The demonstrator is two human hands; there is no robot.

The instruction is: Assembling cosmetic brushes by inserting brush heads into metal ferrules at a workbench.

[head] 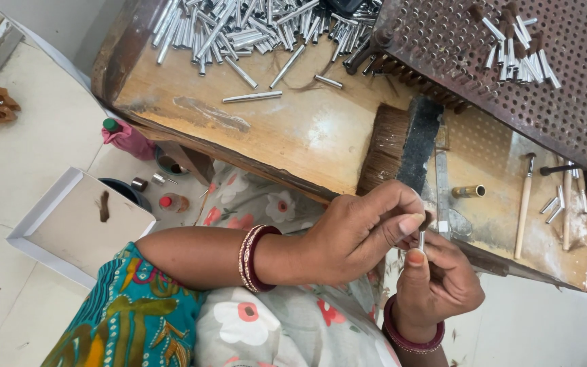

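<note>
Fingers (412,223) of the left hand (354,234) and right hand (436,282) pinch a small silver metal tube (421,240), upright between them. Beyond the fingers, on the wooden counter (293,129), lie a flat bristle brush (402,146) and a heap of similar tubes (239,27).

**Open bench centre, crowded edges**

Bare wood lies open across the middle of the wooden bench (307,129). A heap of metal tubes (239,27) blocks the far side; the perforated metal plate (565,102) fills the right. A bristle brush (399,146) stands just beyond the hands, with a brass tube (469,191) and a wooden-handled tool (524,204) further right.
</note>
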